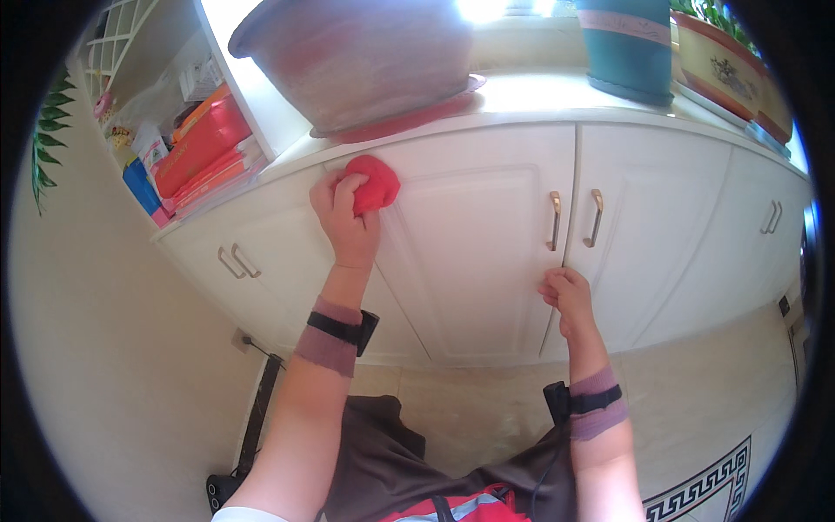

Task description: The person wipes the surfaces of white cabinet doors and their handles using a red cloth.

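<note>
My left hand grips a bunched red cloth and presses it to the upper left corner of a white cabinet door, just under the countertop edge. My right hand hovers by the seam between this door and its neighbour, below two gold-toned bar handles. Its fingers are curled together, and nothing shows in them; whether they touch the door is unclear. Each forearm wears a purple wrist sleeve with a black strap and a small black device.
On the white countertop stand a large clay plant pot on a red saucer, a teal pot and a cream planter. Open shelving at left holds red packages. A black cord and plug sit at the left wall.
</note>
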